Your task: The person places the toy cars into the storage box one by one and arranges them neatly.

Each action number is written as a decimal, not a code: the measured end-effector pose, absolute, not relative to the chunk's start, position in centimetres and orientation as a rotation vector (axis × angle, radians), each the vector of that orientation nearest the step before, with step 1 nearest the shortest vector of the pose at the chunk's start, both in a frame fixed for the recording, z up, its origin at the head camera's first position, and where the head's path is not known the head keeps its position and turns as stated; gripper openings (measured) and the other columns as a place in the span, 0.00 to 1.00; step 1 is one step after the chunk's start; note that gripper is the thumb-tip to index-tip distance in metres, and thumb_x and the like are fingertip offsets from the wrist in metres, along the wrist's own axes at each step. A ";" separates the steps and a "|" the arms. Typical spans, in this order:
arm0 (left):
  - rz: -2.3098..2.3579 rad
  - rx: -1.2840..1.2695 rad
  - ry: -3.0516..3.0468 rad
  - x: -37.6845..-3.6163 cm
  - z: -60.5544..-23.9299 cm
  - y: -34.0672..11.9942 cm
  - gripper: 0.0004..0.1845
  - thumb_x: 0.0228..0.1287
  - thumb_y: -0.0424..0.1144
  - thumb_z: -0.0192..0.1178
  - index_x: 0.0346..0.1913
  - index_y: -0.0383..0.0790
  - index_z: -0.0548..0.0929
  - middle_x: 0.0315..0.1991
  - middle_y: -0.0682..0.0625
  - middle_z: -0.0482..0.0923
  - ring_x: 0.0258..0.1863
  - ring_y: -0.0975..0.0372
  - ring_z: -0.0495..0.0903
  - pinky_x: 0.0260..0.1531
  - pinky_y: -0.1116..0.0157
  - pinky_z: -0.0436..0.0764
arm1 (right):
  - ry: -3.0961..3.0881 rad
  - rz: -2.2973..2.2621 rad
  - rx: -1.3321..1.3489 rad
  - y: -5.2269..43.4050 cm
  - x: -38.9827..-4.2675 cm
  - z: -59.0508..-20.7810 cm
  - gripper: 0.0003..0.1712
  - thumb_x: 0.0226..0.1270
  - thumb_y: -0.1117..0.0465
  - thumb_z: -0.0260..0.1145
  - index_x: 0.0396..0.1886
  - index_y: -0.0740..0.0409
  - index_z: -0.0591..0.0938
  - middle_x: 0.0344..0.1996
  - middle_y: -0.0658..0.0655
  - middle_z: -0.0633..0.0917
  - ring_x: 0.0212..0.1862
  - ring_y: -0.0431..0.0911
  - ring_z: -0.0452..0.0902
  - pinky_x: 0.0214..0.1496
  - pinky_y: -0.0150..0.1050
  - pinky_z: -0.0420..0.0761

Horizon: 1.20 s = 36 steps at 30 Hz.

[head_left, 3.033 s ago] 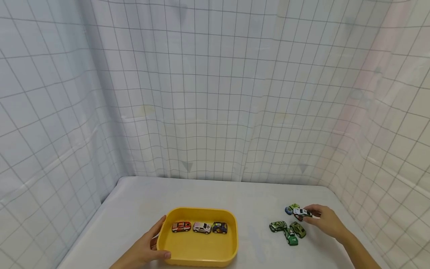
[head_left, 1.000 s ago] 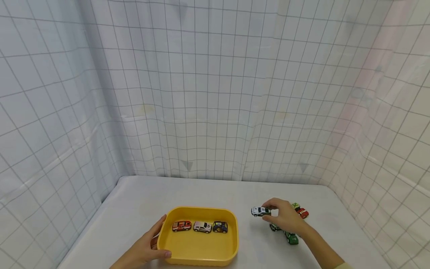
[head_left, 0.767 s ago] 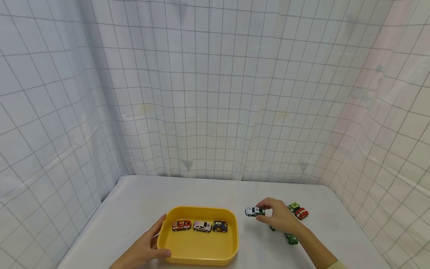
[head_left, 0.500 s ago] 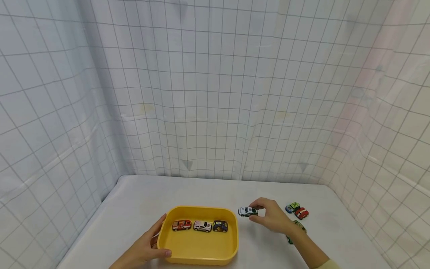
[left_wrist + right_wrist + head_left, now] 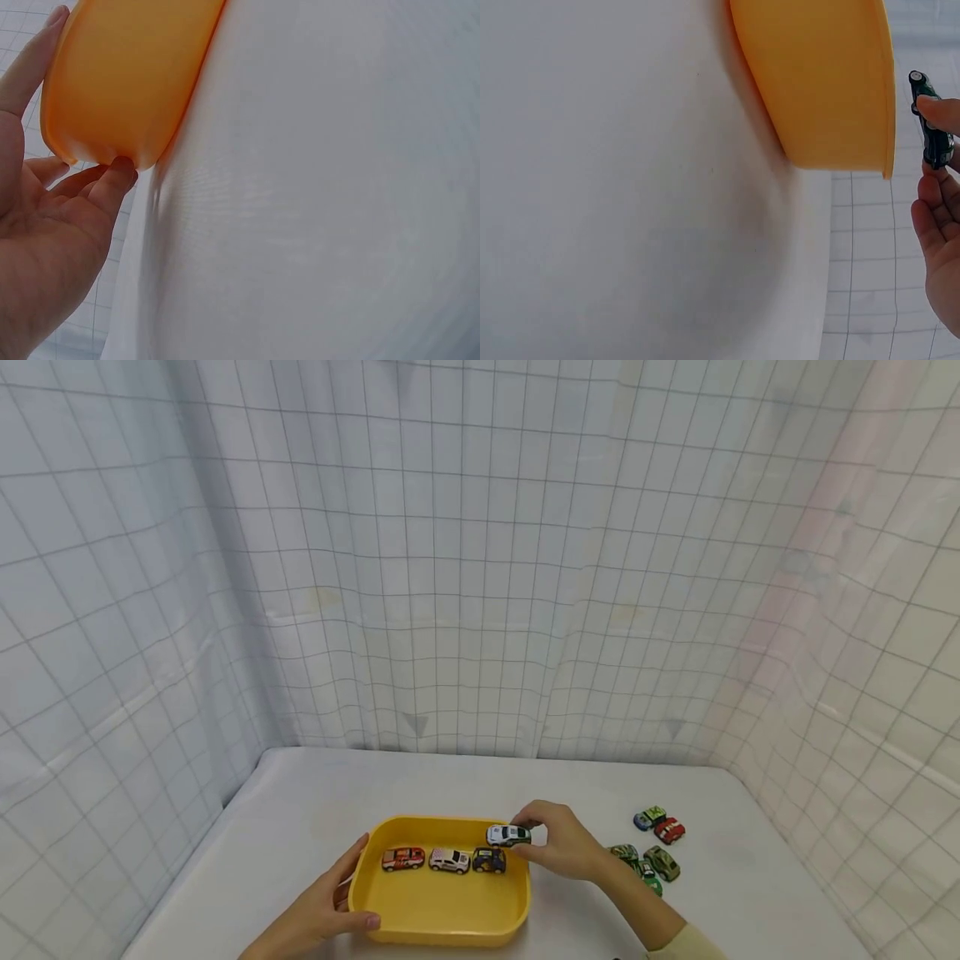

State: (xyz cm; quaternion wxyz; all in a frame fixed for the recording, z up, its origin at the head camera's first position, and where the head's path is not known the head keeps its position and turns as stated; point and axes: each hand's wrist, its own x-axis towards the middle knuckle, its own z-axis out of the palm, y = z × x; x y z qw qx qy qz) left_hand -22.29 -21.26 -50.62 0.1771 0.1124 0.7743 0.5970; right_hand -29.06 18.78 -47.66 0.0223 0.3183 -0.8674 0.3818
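My left hand [image 5: 330,897] grips the left end of a yellow plastic tray [image 5: 438,937], thumb at its front corner and fingers along its side. The left wrist view shows fingertips against the end wall of the tray [image 5: 127,82]. My right hand [image 5: 558,843] pinches a white and dark green toy car [image 5: 507,836] above the tray's back right corner. In the right wrist view the toy car [image 5: 931,135] is raised beyond the tray's rim, between thumb and fingers. Inside the tray stand an orange-red toy car [image 5: 403,858], a white one [image 5: 449,860] and a dark blue one [image 5: 489,860] in a row.
On the white table [image 5: 315,802] to the right lie a green and blue toy car [image 5: 649,817], a red one [image 5: 670,830] and several green ones, including a camouflage car [image 5: 662,863]; my right forearm partly covers some. Grid-patterned white curtains [image 5: 480,610] enclose the table's back and sides.
My right hand has lifted the white and green toy car from the group on the right and carried it left to over the tray. My left hand has stayed on the tray.
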 end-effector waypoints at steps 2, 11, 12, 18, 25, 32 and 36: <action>1.691 0.318 2.189 -22.3 -50.6 -21.3 0.58 0.68 0.41 0.71 0.84 0.38 0.37 0.82 0.30 0.34 0.75 0.34 0.54 0.65 0.59 0.74 | -2.697 1.175 1.013 17.9 -29.2 -47.7 0.14 0.65 0.57 0.77 0.49 0.49 0.86 0.43 0.39 0.84 0.46 0.38 0.80 0.56 0.54 0.83; 1.699 0.374 2.188 -22.4 -50.9 -21.2 0.57 0.68 0.39 0.71 0.84 0.36 0.38 0.81 0.29 0.35 0.75 0.33 0.55 0.64 0.62 0.76 | -2.659 1.218 1.077 14.7 -29.3 -47.9 0.14 0.65 0.57 0.78 0.48 0.52 0.86 0.42 0.41 0.84 0.44 0.36 0.79 0.55 0.44 0.85; 1.699 0.382 2.187 -22.4 -50.9 -21.2 0.57 0.68 0.39 0.71 0.84 0.36 0.38 0.81 0.29 0.35 0.75 0.33 0.54 0.64 0.62 0.76 | -2.657 1.225 1.083 14.2 -29.3 -47.9 0.14 0.65 0.57 0.78 0.48 0.52 0.86 0.42 0.40 0.83 0.44 0.36 0.79 0.54 0.42 0.85; 1.692 0.363 2.185 -22.4 -51.0 -21.2 0.57 0.69 0.39 0.71 0.84 0.36 0.37 0.81 0.29 0.34 0.75 0.33 0.54 0.64 0.62 0.76 | -2.678 1.222 1.094 11.8 -29.1 -48.4 0.14 0.64 0.59 0.79 0.47 0.52 0.87 0.42 0.39 0.83 0.44 0.34 0.79 0.52 0.33 0.83; 1.695 0.339 2.178 -22.4 -50.9 -21.3 0.57 0.69 0.40 0.71 0.84 0.37 0.37 0.81 0.30 0.33 0.75 0.33 0.54 0.63 0.61 0.76 | -2.690 1.183 1.103 10.2 -28.8 -48.6 0.13 0.64 0.59 0.79 0.46 0.53 0.87 0.41 0.39 0.83 0.44 0.32 0.78 0.52 0.32 0.82; 1.709 0.348 2.161 -22.5 -50.9 -21.3 0.57 0.69 0.39 0.70 0.84 0.37 0.37 0.81 0.30 0.33 0.76 0.34 0.53 0.63 0.63 0.76 | -2.713 1.121 1.112 9.2 -28.7 -48.5 0.13 0.64 0.58 0.79 0.46 0.52 0.87 0.40 0.38 0.82 0.43 0.31 0.77 0.50 0.30 0.81; 1.695 0.344 2.180 -22.6 -50.8 -21.4 0.58 0.68 0.39 0.71 0.84 0.37 0.37 0.82 0.30 0.34 0.76 0.34 0.52 0.63 0.63 0.76 | -2.758 1.091 1.117 8.5 -28.7 -48.3 0.12 0.64 0.57 0.79 0.46 0.51 0.88 0.39 0.37 0.82 0.42 0.31 0.76 0.50 0.30 0.80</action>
